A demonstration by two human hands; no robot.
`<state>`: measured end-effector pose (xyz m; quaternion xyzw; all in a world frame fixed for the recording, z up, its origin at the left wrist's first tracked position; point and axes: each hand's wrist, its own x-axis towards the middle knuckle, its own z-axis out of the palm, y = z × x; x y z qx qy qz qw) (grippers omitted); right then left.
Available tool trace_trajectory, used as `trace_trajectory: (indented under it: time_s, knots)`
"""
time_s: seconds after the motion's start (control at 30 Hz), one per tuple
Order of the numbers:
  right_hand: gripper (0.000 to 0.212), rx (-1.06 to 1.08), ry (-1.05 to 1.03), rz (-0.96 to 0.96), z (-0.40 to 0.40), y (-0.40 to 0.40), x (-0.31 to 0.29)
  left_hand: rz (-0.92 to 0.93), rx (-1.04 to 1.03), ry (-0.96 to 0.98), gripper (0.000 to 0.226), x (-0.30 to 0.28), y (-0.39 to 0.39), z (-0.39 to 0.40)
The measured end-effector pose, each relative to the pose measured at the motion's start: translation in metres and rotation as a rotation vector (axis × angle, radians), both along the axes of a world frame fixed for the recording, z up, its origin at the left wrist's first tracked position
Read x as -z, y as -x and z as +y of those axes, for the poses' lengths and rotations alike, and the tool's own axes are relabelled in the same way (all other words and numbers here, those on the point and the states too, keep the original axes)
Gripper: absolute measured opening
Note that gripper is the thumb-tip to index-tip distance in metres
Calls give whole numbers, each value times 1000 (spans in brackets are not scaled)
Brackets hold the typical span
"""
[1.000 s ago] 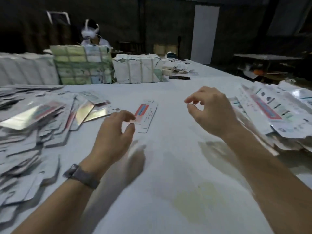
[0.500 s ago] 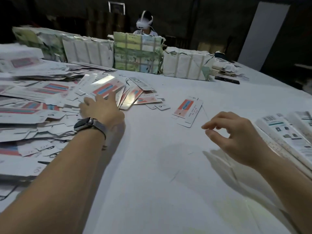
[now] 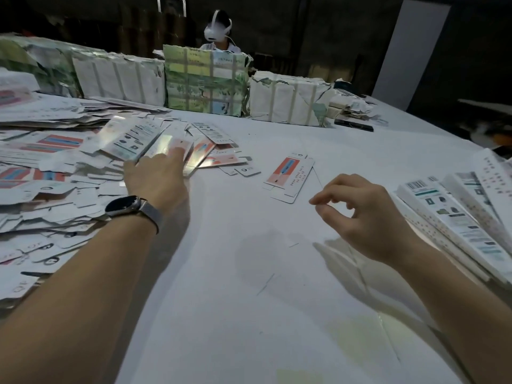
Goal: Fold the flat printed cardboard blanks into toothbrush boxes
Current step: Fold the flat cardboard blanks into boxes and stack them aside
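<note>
Left hand (image 3: 158,176) is out over the edge of the spread of flat blanks (image 3: 55,173), palm down, fingers stretched forward, fingertips on a glossy blank (image 3: 163,146) at the near rim of that pile. That grip is released: straight fingers press on the card, nothing curled round it. A dark-faced wristwatch (image 3: 124,205) on a mesh band sits on that wrist, just behind the hand.

Right hand (image 3: 363,214) hovers above the bare white tabletop (image 3: 249,273), fingers loosely curled, thumb and forefinger tips drawn close together. Nothing sits between them that I can see; it holds no card.

Between the two hands, a little beyond them, one single blank (image 3: 288,177) lies flat and alone on the tabletop, red and blue print on its face, touching neither hand. It lies just ahead of the right hand's fingertips and well to the right of the left hand's.

Outward of the right hand, a stack of long white printed boxes (image 3: 454,217) fans along the table's edge, barcodes and dark print facing up. Well beyond the left hand's fingertips stand wrapped bundles (image 3: 205,81), white and green, in a row across the far side. Behind them sits another person (image 3: 219,37) wearing a white headset.
</note>
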<state>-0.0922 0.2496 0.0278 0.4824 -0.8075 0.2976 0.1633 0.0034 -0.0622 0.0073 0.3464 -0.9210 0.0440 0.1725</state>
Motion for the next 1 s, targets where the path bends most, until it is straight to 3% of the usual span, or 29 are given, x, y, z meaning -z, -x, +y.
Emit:
trace_trajectory:
  time_s: [0.13,0.27,0.37,0.43,0.5,0.6,0.7,0.83,1.0]
  knots:
    - [14,-8,28,-25,-1,-1,0,86,101,-6,39,-7,2,17]
    - [16,-22,113,-125,-4,-3,-1,293,251,11,52,-19,6,57]
    - [24,-31,178,-225,-6,-3,0,422,401,-87,56,-23,10,86]
    - [30,-30,215,-281,-7,-2,0,475,508,-308,55,-24,11,102]
    - [37,-29,252,-315,-8,-2,1,477,596,-697,57,-28,8,114]
    - [52,-23,330,-349,-9,-2,-1,383,710,-1099,67,-33,1,122]
    - [60,-82,408,-388,-9,-5,-4,355,821,-1287,76,-36,-1,125]
    - [54,-257,561,-588,-11,-11,-9,285,1000,-1593,82,-34,0,133]
    - [50,-213,495,-644,-12,-9,-7,429,1039,-1898,50,-28,0,151]
